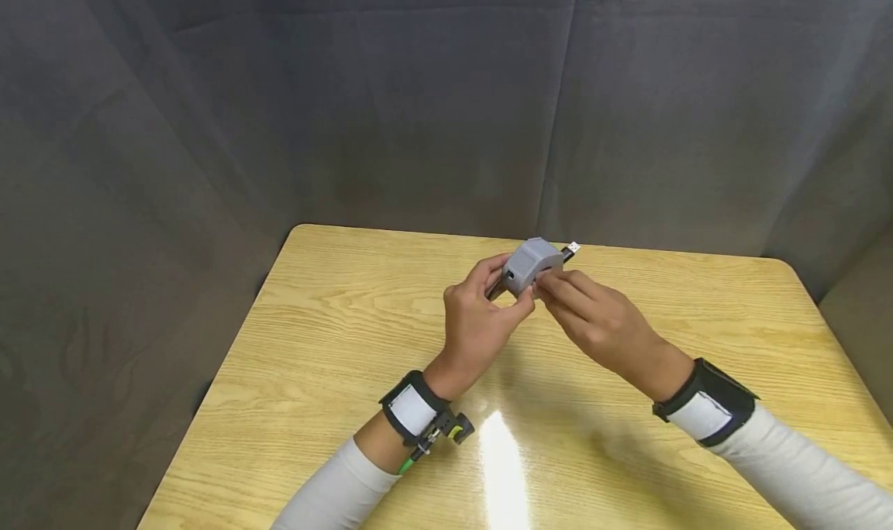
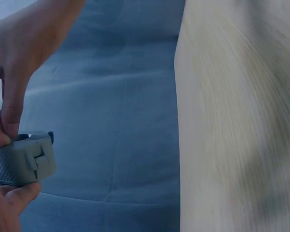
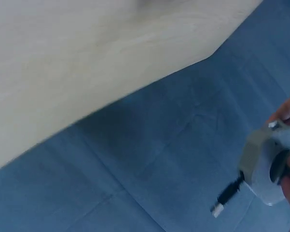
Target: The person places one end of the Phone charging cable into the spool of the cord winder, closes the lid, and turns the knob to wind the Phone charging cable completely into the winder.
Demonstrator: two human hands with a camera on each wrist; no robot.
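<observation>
Both hands grip a grey box [image 1: 532, 264] above the table [image 1: 335, 336].
The left hand [image 1: 477, 321] and right hand [image 1: 593, 317] pinch it; a plug [image 1: 571, 249] sticks out.

Small matt grey plastic housing [image 1: 532, 265], one face finely textured like mesh; shiny metal plug [image 1: 572, 248] on a black stub; pale wood-grain table [image 1: 328, 336], smooth and glossy with glare; grey cloth backdrop [image 1: 349, 96], matt, softly creased.
</observation>
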